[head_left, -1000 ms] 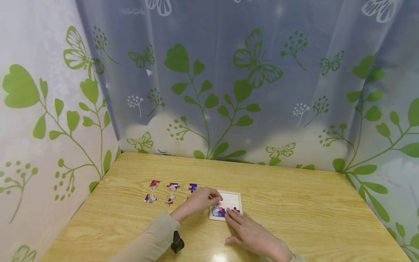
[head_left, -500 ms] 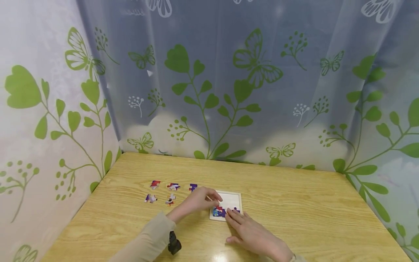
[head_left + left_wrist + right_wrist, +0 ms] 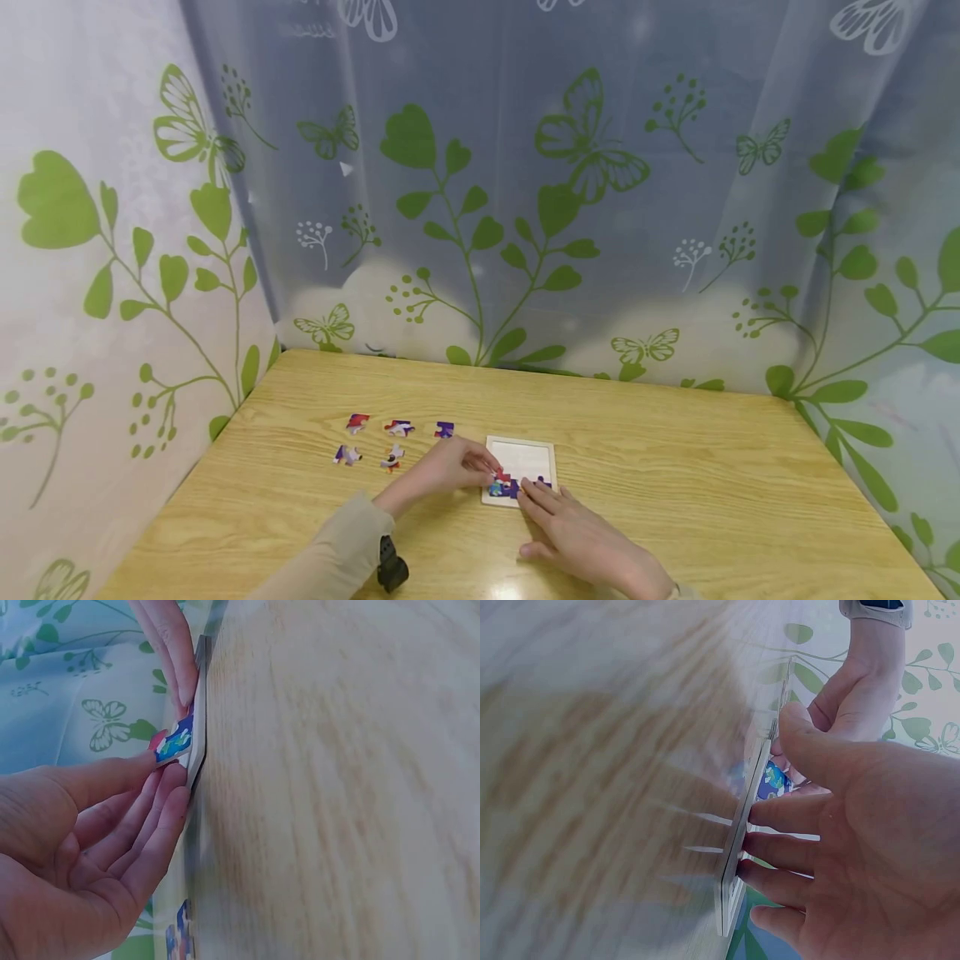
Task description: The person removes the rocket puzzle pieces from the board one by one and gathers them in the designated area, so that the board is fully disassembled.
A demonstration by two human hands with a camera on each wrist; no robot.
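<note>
My left hand (image 3: 444,467) pinches a blue and red jigsaw piece (image 3: 176,742) between thumb and fingers at the near left corner of a small wooden puzzle tray (image 3: 553,457). The left wrist view shows this piece tilted, with its lower edge raised off the tray. Purple jigsaw pieces (image 3: 514,490) lie along the tray's near edge, partly covered by fingers. My right hand (image 3: 581,533) rests with straight fingers on the tray's near right side. From the right wrist, several fingertips (image 3: 756,814) are seen touching the tray's edge.
Several loose jigsaw pieces (image 3: 392,457) lie in two rows on the wooden table (image 3: 675,467), left of the tray. A patterned curtain (image 3: 487,208) stands behind the table, with more of it at both sides. A black wrist device (image 3: 392,567) sits on the left sleeve.
The left hand has lowered slightly toward the tray's near left corner, bringing the blue and red piece down with it. The right hand has stayed in place.
</note>
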